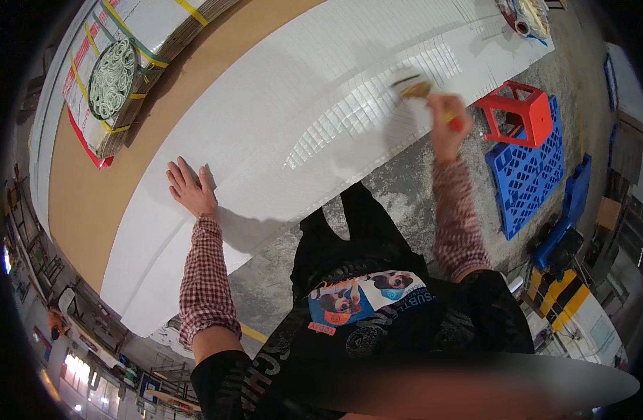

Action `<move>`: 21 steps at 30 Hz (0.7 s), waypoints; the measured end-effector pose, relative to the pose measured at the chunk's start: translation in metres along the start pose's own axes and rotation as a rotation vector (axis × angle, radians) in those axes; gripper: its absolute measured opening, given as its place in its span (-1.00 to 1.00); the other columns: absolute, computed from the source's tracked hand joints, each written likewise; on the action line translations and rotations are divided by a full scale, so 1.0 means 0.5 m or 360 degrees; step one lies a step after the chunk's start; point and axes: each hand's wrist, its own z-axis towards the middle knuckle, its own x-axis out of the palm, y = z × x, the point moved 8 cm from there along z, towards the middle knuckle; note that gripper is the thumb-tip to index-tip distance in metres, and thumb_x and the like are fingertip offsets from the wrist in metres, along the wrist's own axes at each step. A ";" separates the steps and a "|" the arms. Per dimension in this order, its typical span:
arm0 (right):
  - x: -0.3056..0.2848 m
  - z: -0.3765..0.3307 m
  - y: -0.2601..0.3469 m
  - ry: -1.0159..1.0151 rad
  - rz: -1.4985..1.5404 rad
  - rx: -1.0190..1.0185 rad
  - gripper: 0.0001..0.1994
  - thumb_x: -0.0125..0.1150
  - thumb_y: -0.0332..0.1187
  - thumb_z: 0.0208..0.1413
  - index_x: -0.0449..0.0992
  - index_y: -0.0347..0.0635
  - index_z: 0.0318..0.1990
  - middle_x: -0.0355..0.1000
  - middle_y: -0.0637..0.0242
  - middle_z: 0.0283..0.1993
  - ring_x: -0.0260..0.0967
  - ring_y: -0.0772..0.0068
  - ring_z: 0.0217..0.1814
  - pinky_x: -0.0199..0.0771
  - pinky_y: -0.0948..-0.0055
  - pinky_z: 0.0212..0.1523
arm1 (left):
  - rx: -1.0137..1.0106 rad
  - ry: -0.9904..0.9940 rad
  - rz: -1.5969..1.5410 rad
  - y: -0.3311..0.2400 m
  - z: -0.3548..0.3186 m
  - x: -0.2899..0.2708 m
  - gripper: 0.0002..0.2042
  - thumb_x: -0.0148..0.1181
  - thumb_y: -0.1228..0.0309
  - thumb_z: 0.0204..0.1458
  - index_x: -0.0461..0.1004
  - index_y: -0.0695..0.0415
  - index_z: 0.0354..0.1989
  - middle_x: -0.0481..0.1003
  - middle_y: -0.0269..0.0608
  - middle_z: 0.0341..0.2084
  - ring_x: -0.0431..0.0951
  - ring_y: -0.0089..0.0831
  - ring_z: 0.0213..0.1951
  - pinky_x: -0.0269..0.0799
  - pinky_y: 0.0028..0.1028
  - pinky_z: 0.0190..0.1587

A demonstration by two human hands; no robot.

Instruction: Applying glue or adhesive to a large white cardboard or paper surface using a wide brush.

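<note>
A long fan of overlapping white sheets (258,126) spreads across the table in front of me, their edges forming rows of narrow strips. Part of the strips shines as if wet. My left hand (193,189) lies flat on the white sheets at the left, fingers spread, holding nothing. My right hand (447,126) is raised over the near right edge of the sheets, closed round the handle of a brush (415,89). Motion smears the hand and the brush. Its tan bristle end points left over the shiny strips; whether it touches them I cannot tell.
Brown board (73,224) covers the table beyond the sheets. At the far left stands a strapped cardboard stack (143,59) with a round container of pale rings (112,80) on it. To the right are a red plastic stool (521,115) and a blue pallet (528,178) on the concrete floor.
</note>
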 end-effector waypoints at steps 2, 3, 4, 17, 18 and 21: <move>0.053 -0.119 0.059 0.0289 0.0130 0.0017 -0.95 0.20 -0.52 -0.04 0.50 -0.32 -0.48 0.42 0.33 -0.50 0.35 0.56 -0.45 0.34 0.58 -0.40 | 0.0001 -0.0001 0.0012 0.001 0.000 -0.001 -0.41 -0.17 -0.01 0.13 0.00 -0.07 0.30 -0.10 -0.16 0.32 -0.17 -0.15 0.34 -0.30 -0.05 0.27; 0.077 -0.159 0.085 0.0475 0.0183 0.0062 -0.95 0.20 -0.51 -0.04 0.50 -0.32 -0.47 0.42 0.32 -0.50 0.35 0.56 -0.45 0.34 0.57 -0.40 | -0.0009 0.0004 0.0001 0.003 0.000 0.000 -0.41 -0.17 -0.01 0.13 0.00 -0.06 0.30 -0.10 -0.16 0.32 -0.17 -0.15 0.34 -0.30 -0.05 0.27; 0.069 -0.168 0.114 0.0438 0.0276 -0.0030 -0.95 0.20 -0.51 -0.04 0.50 -0.32 -0.47 0.42 0.32 -0.50 0.35 0.56 -0.45 0.34 0.57 -0.40 | -0.0046 0.0060 0.0008 0.007 0.000 0.007 -0.41 -0.17 -0.01 0.13 0.00 -0.06 0.30 -0.09 -0.15 0.32 -0.17 -0.15 0.34 -0.30 -0.05 0.27; 0.089 -0.220 0.200 0.0440 0.0196 -0.0056 -0.95 0.23 -0.52 -0.10 0.51 -0.31 -0.46 0.44 0.24 -0.47 0.38 0.44 -0.43 0.38 0.48 -0.37 | 0.0001 -0.0005 -0.0061 0.003 -0.002 -0.001 -0.40 -0.17 -0.03 0.13 0.02 -0.02 0.29 -0.08 -0.10 0.31 -0.16 -0.12 0.33 -0.30 -0.02 0.26; 0.096 -0.228 0.210 0.0555 0.0211 -0.0081 -0.95 0.24 -0.52 -0.10 0.51 -0.31 -0.46 0.45 0.23 -0.45 0.38 0.43 -0.42 0.38 0.47 -0.37 | -0.0037 0.0052 -0.0044 0.007 -0.002 0.005 -0.40 -0.17 -0.02 0.13 0.02 -0.01 0.29 -0.08 -0.10 0.31 -0.17 -0.12 0.33 -0.30 -0.02 0.26; 0.076 -0.199 0.219 0.0481 0.0248 -0.0130 -0.94 0.24 -0.52 -0.10 0.51 -0.30 -0.44 0.46 0.21 -0.41 0.38 0.41 -0.41 0.38 0.47 -0.38 | -0.0018 0.0052 -0.0057 0.008 -0.003 0.007 -0.41 -0.18 -0.02 0.13 0.02 -0.01 0.29 -0.08 -0.11 0.31 -0.17 -0.11 0.33 -0.31 -0.01 0.26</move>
